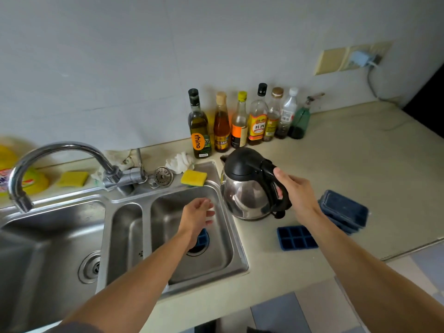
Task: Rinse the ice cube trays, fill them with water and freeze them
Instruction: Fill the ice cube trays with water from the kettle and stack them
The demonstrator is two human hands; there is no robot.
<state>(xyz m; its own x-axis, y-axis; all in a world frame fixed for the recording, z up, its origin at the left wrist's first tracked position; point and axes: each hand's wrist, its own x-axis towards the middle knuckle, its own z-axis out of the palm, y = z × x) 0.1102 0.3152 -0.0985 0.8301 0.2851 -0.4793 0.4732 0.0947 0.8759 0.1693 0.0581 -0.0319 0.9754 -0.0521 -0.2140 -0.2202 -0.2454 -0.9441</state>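
a dark blue ice cube tray [297,237] lies flat on the pale countertop [360,152], cells facing up. its long axis runs left to right. two rows of square cells show, and its right end is hidden behind the right forearm. a second blue tray [203,238] lies at the bottom of the right sink basin [223,255], over the drain. the left hand covers most of it, so its direction cannot be told. a dark blue stack [343,211] of the same plastic, trays or lids, sits on the counter just behind the right wrist. its smooth side faces up and its long axis runs from near left to far right.

the right hand [296,192] curls its fingers round the black handle of a steel electric kettle [245,188], thumb on top. the kettle is just right of the sink rim, its spout pointing back and left. the left hand [198,212] hovers above the right basin, fingers loosely curled, holding nothing.

the counter's front edge runs close in front of the first tray. a wide stretch of countertop lies between the kettle and a row of bottles [240,126] along the wall. a yellow sponge [193,177] rests on the sink's back rim, and the faucet [48,159] arches over the left basin.
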